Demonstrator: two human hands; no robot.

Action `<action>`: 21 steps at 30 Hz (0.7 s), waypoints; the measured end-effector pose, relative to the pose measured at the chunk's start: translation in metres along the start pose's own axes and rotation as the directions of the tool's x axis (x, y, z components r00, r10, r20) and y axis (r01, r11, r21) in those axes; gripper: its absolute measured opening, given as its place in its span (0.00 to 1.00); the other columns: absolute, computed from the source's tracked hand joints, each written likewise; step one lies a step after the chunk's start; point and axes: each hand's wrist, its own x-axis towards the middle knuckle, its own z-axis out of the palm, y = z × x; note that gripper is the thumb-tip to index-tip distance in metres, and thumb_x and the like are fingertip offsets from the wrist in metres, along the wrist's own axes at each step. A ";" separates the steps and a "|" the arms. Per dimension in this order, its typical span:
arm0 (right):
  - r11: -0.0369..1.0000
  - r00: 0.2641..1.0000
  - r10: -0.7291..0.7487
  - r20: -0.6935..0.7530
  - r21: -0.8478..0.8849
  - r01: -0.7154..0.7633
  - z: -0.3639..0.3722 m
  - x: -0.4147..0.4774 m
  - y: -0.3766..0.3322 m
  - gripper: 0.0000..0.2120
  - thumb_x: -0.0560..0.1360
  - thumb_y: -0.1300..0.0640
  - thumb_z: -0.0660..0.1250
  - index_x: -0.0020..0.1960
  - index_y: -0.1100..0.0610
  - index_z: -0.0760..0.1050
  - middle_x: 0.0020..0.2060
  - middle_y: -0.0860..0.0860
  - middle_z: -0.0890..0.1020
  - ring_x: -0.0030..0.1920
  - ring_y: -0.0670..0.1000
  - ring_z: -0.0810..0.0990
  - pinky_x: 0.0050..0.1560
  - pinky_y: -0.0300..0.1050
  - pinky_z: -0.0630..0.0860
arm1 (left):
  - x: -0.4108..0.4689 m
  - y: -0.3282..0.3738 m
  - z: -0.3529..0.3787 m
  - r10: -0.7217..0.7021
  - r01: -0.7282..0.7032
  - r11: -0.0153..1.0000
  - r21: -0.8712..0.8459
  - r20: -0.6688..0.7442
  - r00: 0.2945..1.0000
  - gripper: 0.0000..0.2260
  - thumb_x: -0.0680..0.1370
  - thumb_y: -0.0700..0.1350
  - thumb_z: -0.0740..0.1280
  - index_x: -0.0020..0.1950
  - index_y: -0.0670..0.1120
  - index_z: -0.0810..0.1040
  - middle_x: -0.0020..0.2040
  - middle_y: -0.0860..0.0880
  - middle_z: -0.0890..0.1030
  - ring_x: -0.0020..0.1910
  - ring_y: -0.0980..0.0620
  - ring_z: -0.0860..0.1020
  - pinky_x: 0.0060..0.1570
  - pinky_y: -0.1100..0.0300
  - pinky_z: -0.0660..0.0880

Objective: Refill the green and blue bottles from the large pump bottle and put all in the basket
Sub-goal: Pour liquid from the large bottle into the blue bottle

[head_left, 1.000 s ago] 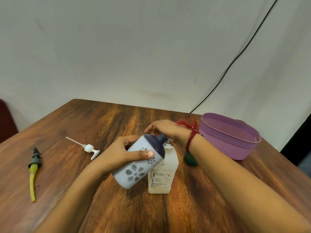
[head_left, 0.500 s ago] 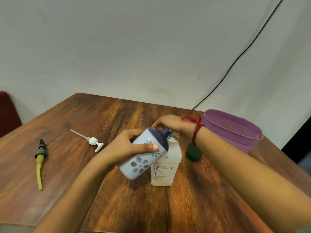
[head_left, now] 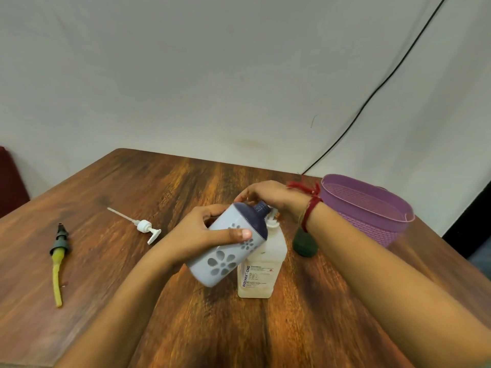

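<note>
My left hand grips the pale blue bottle, which has flower shapes and a dark blue top. It is tilted, with its open neck against the pump of the large translucent pump bottle standing mid-table. My right hand curls over that pump head, hiding most of it. The dark green bottle stands just right of the large bottle, partly hidden behind my right wrist. The purple basket sits at the right table edge.
A loose white pump with its tube lies left of my hands. Further left lies a dark green pump with a yellow tube. A black cable runs down the wall behind the basket.
The view shifted slightly. Both hands and the tilted blue bottle keep almost the same pose at the large bottle's pump.
</note>
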 end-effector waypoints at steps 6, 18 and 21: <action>0.997 1.000 0.017 0.021 -0.073 -0.016 -0.001 0.000 -0.003 0.13 0.80 0.58 0.56 0.54 0.53 0.79 0.58 0.52 0.77 0.44 0.48 0.76 0.40 0.38 0.74 | 0.000 0.001 -0.002 0.002 -0.002 1.000 0.015 0.013 1.000 0.28 0.58 0.60 0.73 0.53 0.47 0.79 0.41 0.47 0.85 0.36 0.50 0.84 0.32 0.64 0.77; 0.997 1.000 -0.004 0.012 -0.072 0.004 0.000 -0.004 -0.005 0.13 0.80 0.59 0.56 0.53 0.53 0.79 0.51 0.50 0.77 0.47 0.49 0.75 0.43 0.41 0.75 | 0.000 -0.003 -0.003 0.003 -0.003 1.000 0.006 -0.008 1.000 0.28 0.59 0.59 0.74 0.54 0.46 0.79 0.43 0.45 0.85 0.39 0.47 0.84 0.35 0.60 0.79; 0.997 1.000 -0.011 -0.003 -0.082 0.011 0.003 -0.002 -0.002 0.15 0.80 0.60 0.53 0.52 0.52 0.78 0.54 0.50 0.75 0.43 0.47 0.72 0.36 0.40 0.70 | 0.000 -0.005 -0.003 -0.006 0.006 1.000 0.008 -0.004 1.000 0.28 0.59 0.59 0.74 0.54 0.46 0.79 0.43 0.46 0.85 0.38 0.47 0.84 0.34 0.61 0.78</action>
